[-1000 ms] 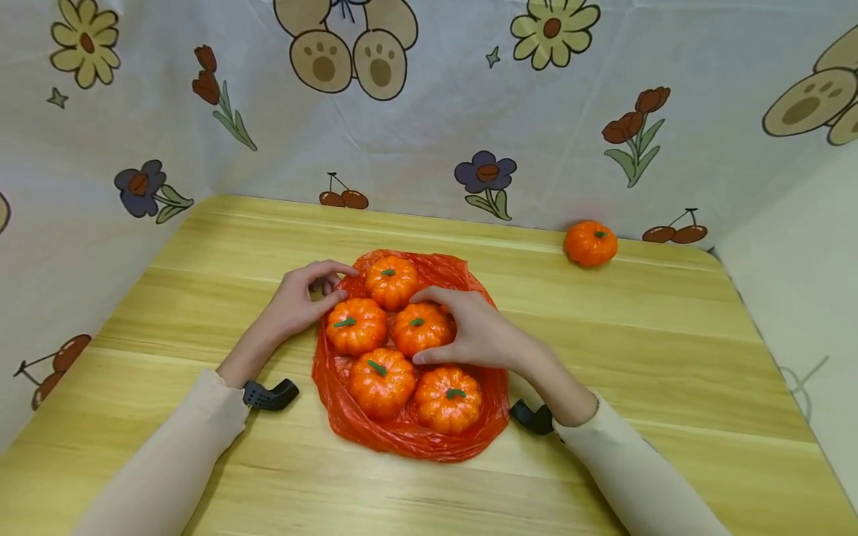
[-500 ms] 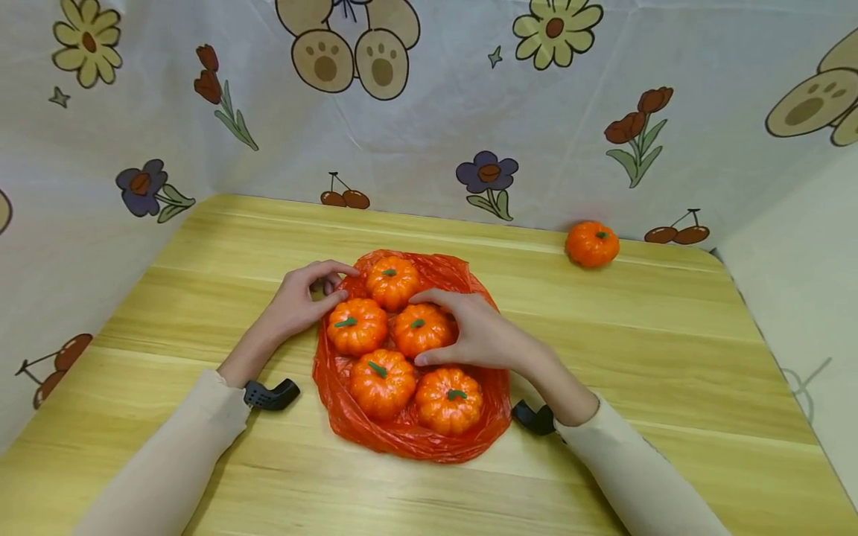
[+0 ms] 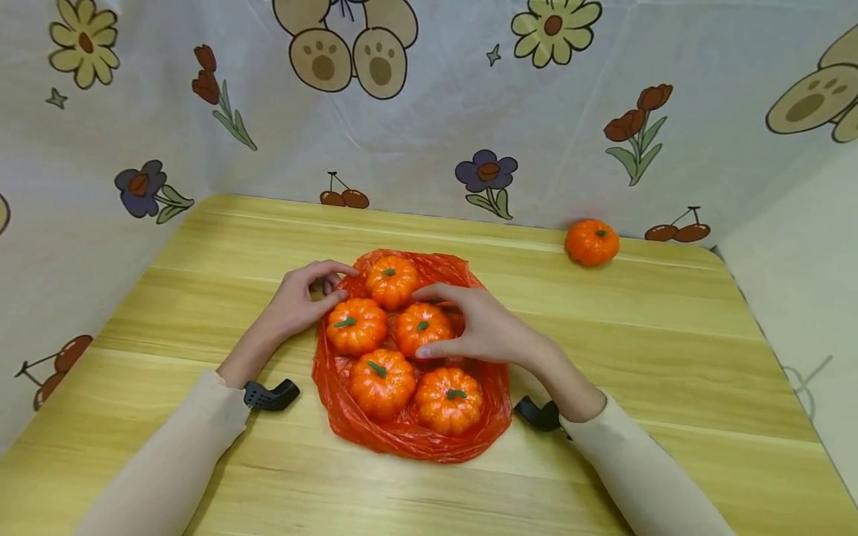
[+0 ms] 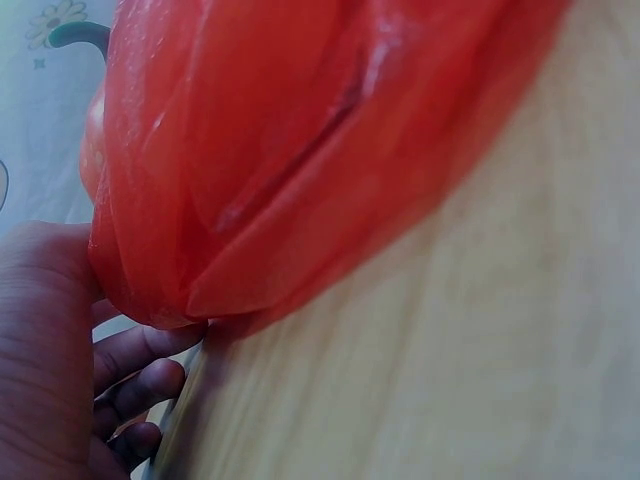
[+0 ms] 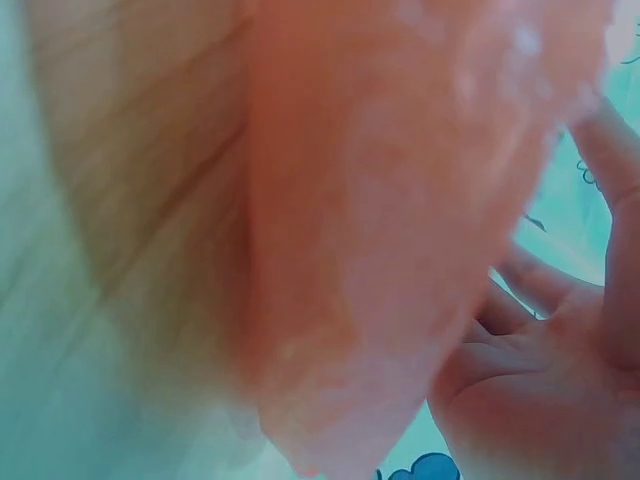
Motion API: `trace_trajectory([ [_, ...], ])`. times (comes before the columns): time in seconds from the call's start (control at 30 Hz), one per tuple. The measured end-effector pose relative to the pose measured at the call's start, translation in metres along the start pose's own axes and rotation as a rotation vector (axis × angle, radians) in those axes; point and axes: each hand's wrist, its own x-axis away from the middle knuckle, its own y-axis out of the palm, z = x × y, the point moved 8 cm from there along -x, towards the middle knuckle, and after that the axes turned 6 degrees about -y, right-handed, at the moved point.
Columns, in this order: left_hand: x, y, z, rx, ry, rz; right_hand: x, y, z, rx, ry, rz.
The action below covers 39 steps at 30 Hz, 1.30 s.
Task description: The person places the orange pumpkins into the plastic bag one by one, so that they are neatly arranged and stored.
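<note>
A red plastic bag (image 3: 415,443) lies spread on the table with several small orange pumpkins inside, each with a green stem. My left hand (image 3: 296,301) holds the bag's far-left rim; in the left wrist view its curled fingers (image 4: 140,395) are under the film. Over the bag's right side, my right hand (image 3: 492,327) is loosely spread around the middle-right pumpkin (image 3: 422,333), thumb at its near side and fingers at its far side. A gap shows between palm and pumpkin. In the right wrist view, the blurred bag film (image 5: 370,200) hides the fingertips.
One more orange pumpkin (image 3: 593,242) sits at the back right of the wooden table (image 3: 637,342), close to the patterned cloth (image 3: 415,134). A pale wall (image 3: 798,283) borders the table's right side.
The right hand has shifted slightly right and away from me, widening the gap to its palm. The pumpkin between its fingers has moved slightly right. The left hand has not moved.
</note>
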Motion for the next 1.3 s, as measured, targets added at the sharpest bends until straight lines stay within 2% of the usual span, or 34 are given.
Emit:
trace_trajectory([
  [0.3, -0.001, 0.0, -0.002, 0.011, 0.006, 0.0, 0.005, -0.012, 0.005, -0.034, 0.034, 0.024],
  [0.67, -0.001, 0.001, 0.0, 0.013, 0.009, -0.002, 0.013, -0.042, 0.016, -0.144, 0.071, 0.117],
  [0.83, -0.001, 0.001, 0.001, 0.009, 0.007, -0.005, 0.017, -0.059, 0.029, -0.101, 0.1, 0.186],
  [1.03, -0.001, 0.001, 0.001, 0.016, 0.009, -0.005, 0.029, -0.08, 0.049, -0.098, 0.147, 0.297],
  [1.3, 0.001, 0.001, 0.0, 0.018, 0.013, -0.002, 0.043, -0.106, 0.059, -0.02, 0.175, 0.449],
])
